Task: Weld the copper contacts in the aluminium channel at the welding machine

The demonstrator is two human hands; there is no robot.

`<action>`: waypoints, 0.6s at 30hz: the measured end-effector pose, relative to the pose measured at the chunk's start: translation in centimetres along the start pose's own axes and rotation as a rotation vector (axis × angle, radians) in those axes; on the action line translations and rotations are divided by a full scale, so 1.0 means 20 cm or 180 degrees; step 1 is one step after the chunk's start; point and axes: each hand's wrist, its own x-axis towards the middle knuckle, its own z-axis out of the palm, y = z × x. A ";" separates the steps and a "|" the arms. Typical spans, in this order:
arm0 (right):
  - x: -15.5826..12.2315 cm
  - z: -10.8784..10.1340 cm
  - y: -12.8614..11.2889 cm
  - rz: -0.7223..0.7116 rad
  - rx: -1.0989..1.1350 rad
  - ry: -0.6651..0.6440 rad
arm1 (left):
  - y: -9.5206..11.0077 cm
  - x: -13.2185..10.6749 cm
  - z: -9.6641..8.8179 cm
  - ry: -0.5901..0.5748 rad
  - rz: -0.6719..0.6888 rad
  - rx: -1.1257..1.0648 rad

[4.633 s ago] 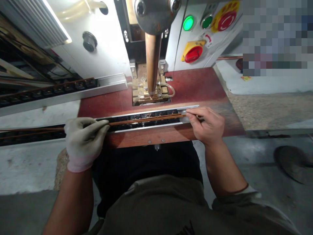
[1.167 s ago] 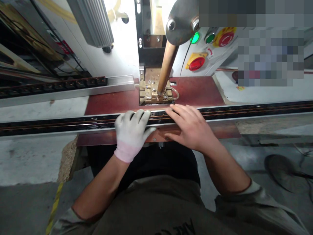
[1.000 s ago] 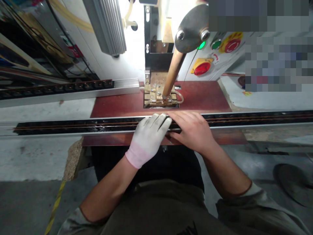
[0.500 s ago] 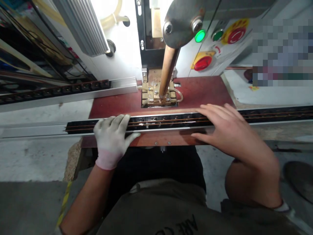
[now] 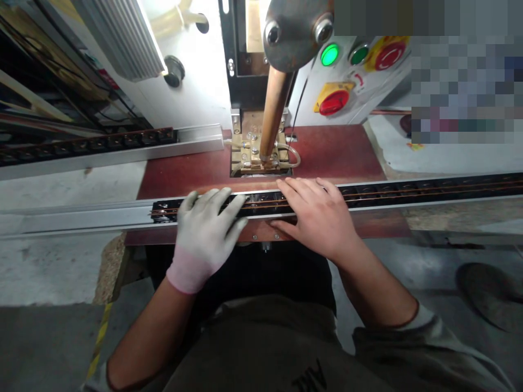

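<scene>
A long black strip with copper-coloured wires along its top lies in a pale metal channel running left to right before me. My left hand, in a white glove, lies across the strip near its left end, fingers and thumb spread. Farther right, my bare right hand spans the same channel, fingers stretched over the far edge and thumb on the near side. The fingers are not wrapped round anything. Just beyond the hands sits a brass block beneath a slanting copper-coloured rod.
A second black strip lies in another channel at the left. The machine's panel carries a lit green button, a red rotary switch and a red emergency stop. A reddish-brown board forms the work surface. A round stool stands right.
The black strip has slid right along the channel. My left hand has shifted right; my right hand has come left, so the hands are closer together. The view has shifted slightly.
</scene>
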 end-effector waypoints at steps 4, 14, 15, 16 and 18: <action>0.01 -0.01 -0.01 -0.0022 0.0029 0.0043 | -0.25 -0.15 -0.09 0.0530 -0.0270 -0.0034; 0.00 -0.02 -0.03 0.0069 0.0082 0.0093 | -0.35 -0.16 -0.10 0.0448 -0.0578 -0.0425; -0.01 -0.02 -0.03 0.0066 0.0082 0.0083 | -0.35 -0.15 -0.10 0.0418 -0.0563 -0.0430; -0.01 -0.02 -0.03 0.0058 0.0084 0.0068 | -0.35 -0.15 -0.11 0.0399 -0.0545 -0.0435; -0.02 -0.02 -0.03 0.0033 0.0091 0.0042 | -0.35 -0.13 -0.12 0.0397 -0.0520 -0.0460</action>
